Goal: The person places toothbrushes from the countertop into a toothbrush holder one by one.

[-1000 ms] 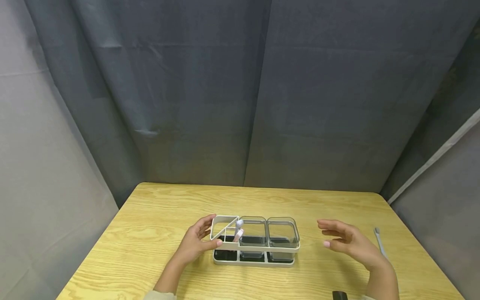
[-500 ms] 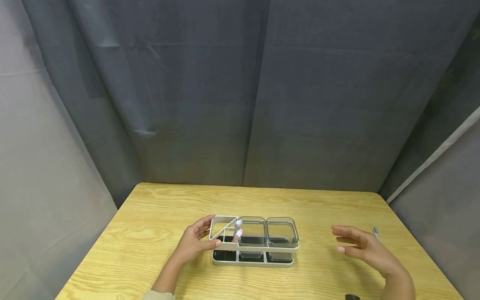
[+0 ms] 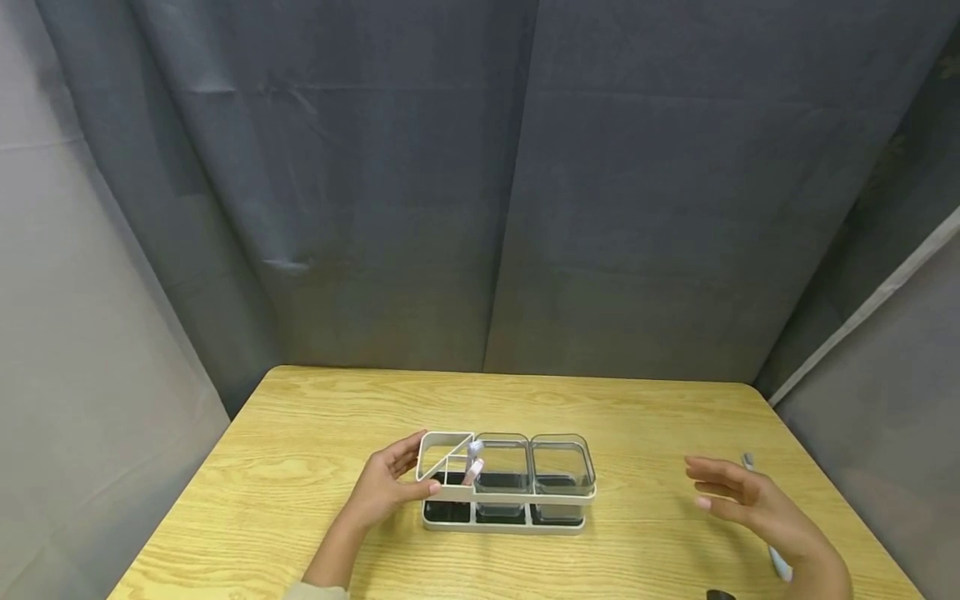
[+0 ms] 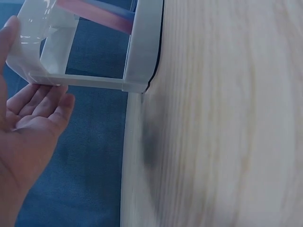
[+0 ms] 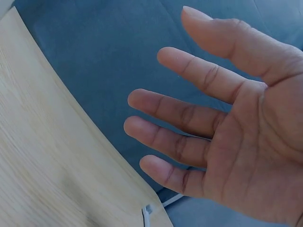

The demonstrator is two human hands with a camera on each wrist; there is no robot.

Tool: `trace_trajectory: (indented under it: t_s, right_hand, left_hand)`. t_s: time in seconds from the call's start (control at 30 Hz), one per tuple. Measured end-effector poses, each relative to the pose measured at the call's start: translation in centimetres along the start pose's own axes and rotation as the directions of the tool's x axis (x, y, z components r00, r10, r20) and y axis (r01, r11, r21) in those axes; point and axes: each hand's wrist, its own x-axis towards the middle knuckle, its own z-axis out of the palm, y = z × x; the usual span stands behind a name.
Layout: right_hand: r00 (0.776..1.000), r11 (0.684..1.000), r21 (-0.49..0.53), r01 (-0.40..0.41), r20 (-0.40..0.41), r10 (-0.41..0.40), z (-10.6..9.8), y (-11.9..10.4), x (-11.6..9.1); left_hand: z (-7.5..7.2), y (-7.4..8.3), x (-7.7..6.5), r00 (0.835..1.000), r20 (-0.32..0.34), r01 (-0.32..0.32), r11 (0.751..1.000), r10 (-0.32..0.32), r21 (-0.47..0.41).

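A white toothbrush holder (image 3: pixel 525 495) stands on the table, and my left hand (image 3: pixel 381 490) grips its left end. The thumb lies on the front rim and the other fingers are at the far side, partly hidden. In its divided left section stand a pink toothbrush (image 3: pixel 474 472) and a pale lilac toothbrush (image 3: pixel 476 449). Two clear cups (image 3: pixel 561 437) sit in the rest of the holder. My right hand (image 3: pixel 765 508) is raised over the table's right side, fingers apart and holding nothing. Behind it lies a grey-blue toothbrush (image 3: pixel 782 567), its middle hidden by the hand.
The wooden table (image 3: pixel 315 417) has rounded far corners. Grey curtains (image 3: pixel 390 208) hang behind it and at both sides. Part of a small black object (image 3: pixel 720 595) shows at the bottom edge of the head view.
My right hand has moved right and toward me, away from the holder and in front of the lying toothbrush. The left hand keeps its grip on the holder.
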Motion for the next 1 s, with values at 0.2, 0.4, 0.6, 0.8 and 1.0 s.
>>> trace_trajectory:
  t_s: [0.2,0.4,0.6,0.8,1.0]
  right_hand:
    - [0.997,0.997,0.006,-0.072,-0.018,0.073,-0.6,0.4,-0.4]
    - [0.983,0.983,0.037,-0.182,-0.029,0.183,-1.7,1.2,-1.0]
    - [0.976,0.973,0.082,-0.216,-0.001,0.217,-2.6,2.1,-1.5]
    - [0.965,0.962,0.088,-0.257,-0.021,0.26,-3.4,3.2,-2.0]
    - [0.944,0.953,0.071,-0.296,-0.131,0.303,-4.1,4.3,-2.4]
  left_hand:
    - [0.1,0.2,-0.1,1.0,-0.02,0.005,1.0,-0.004,0.009]
    - [0.0,0.0,0.0,1.0,-0.025,-0.001,1.0,0.001,0.006]
    - [0.1,0.1,-0.1,1.0,-0.022,0.003,1.0,-0.003,0.021]
    - [0.1,0.0,-0.1,1.0,-0.02,-0.005,1.0,0.005,0.015]
    - [0.0,0.0,-0.1,1.0,-0.018,-0.004,1.0,0.004,0.023]
